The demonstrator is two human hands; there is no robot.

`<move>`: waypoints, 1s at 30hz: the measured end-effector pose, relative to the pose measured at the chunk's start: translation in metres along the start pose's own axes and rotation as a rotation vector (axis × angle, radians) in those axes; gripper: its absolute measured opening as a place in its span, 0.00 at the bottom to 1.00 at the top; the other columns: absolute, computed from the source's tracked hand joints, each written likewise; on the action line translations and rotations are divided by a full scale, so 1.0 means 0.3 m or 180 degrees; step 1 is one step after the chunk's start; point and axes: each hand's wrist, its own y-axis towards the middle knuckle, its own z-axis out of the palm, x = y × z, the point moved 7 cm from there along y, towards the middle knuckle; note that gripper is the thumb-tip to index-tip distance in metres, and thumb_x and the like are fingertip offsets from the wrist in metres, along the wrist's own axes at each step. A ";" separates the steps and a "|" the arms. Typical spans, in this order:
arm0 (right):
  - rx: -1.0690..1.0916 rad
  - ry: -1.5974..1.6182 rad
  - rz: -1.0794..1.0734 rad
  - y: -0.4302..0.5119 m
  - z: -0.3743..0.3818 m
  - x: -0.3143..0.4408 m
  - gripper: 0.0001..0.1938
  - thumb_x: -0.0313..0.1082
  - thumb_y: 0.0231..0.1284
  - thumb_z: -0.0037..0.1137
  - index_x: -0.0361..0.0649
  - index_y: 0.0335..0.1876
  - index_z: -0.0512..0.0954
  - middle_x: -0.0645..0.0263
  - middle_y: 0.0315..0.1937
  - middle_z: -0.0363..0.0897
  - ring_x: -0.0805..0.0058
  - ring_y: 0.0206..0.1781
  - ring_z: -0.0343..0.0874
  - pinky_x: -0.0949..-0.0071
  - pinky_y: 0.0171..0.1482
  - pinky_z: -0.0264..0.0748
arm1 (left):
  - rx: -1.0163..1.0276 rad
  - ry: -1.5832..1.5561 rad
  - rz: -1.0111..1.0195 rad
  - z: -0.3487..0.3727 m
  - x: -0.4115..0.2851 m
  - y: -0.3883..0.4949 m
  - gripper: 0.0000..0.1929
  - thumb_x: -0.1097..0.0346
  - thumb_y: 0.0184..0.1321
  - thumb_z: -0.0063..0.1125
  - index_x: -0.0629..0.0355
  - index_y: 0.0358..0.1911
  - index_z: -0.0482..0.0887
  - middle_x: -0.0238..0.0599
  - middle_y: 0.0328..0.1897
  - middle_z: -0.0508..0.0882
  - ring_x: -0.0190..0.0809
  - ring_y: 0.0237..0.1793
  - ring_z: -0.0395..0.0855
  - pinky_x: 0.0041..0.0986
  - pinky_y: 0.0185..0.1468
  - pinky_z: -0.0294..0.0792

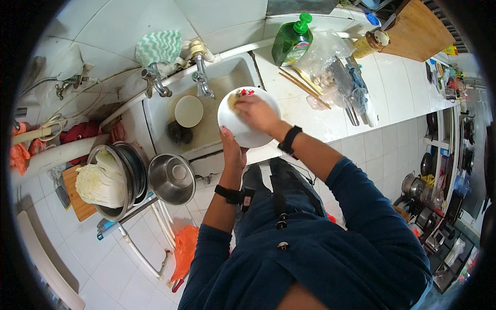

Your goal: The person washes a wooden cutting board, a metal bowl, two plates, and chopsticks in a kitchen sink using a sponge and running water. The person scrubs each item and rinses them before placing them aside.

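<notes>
A white plate (pixel 248 130) with a red pattern near its rim is tilted over the sink's right front corner. My left hand (pixel 232 149) grips its near-left edge, thumb on top. With my right hand (pixel 257 112) I press a tan scrubbing pad (pixel 233 102) against the plate's inner face; the fingers partly cover the pad. Behind the plate lies the white sink (pixel 228 77), holding a little murky water. Inside it sit a small white bowl (pixel 189 111) and a dark scouring ball (pixel 179 132). Two metal taps stand above, one tap (pixel 200 75) close to the plate.
On the right counter are a green soap bottle (pixel 292 40), wooden chopsticks (pixel 304 89), a cleaver (pixel 339 79), plastic bags and a jar (pixel 370 44). Left of the sink, a steel basin (pixel 171 179) stands by stacked bowls with a cabbage (pixel 100 184). An orange bag (pixel 184 250) hangs below.
</notes>
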 end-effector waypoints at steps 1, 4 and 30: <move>-0.0035 0.0468 0.0014 -0.019 0.020 0.038 0.10 0.30 0.46 0.54 0.44 0.37 0.79 0.59 0.45 0.79 0.60 0.51 0.74 0.64 0.54 0.70 | 0.0118 0.0065 0.0048 0.012 0.001 0.001 0.31 0.35 0.65 0.33 0.42 0.65 0.50 0.40 0.63 0.65 0.47 0.60 0.69 0.47 0.49 0.73; 0.0809 0.0571 -0.0187 -0.105 0.075 0.095 0.09 0.29 0.47 0.52 0.46 0.35 0.80 0.63 0.44 0.79 0.59 0.48 0.76 0.64 0.52 0.72 | -0.0138 0.0004 0.0240 -0.043 -0.036 0.021 0.31 0.36 0.65 0.35 0.44 0.65 0.50 0.40 0.64 0.63 0.47 0.59 0.70 0.45 0.51 0.72; -0.1507 0.4556 0.3002 -0.204 0.270 -0.176 0.17 0.32 0.54 0.61 0.31 0.47 0.74 0.56 0.39 0.80 0.70 0.39 0.80 0.70 0.41 0.78 | -0.0751 0.0187 0.0173 -0.187 -0.087 0.037 0.31 0.85 0.52 0.48 0.57 0.62 0.61 0.43 0.57 0.72 0.46 0.54 0.74 0.38 0.57 0.70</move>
